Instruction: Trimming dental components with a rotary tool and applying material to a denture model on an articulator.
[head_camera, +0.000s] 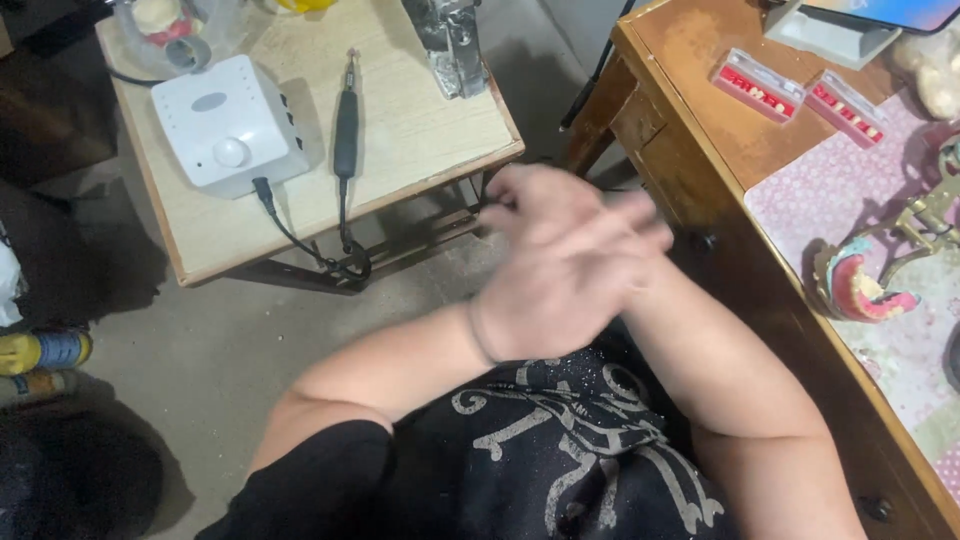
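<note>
L hand (560, 285) lies pressed flat over R hand (530, 205), palms together, nothing pinched btwn them, held above the lap. Nearest thing: dark wooden desk (700, 160) just right of the clasp; beyond it, the pink denture model (865, 290) looks light, stiff, prob brittle, so grip its base, not the teeth.

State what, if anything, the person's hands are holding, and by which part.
No object shows in either hand. The left hand lies over the right hand, pressed together; both are blurred.
</note>
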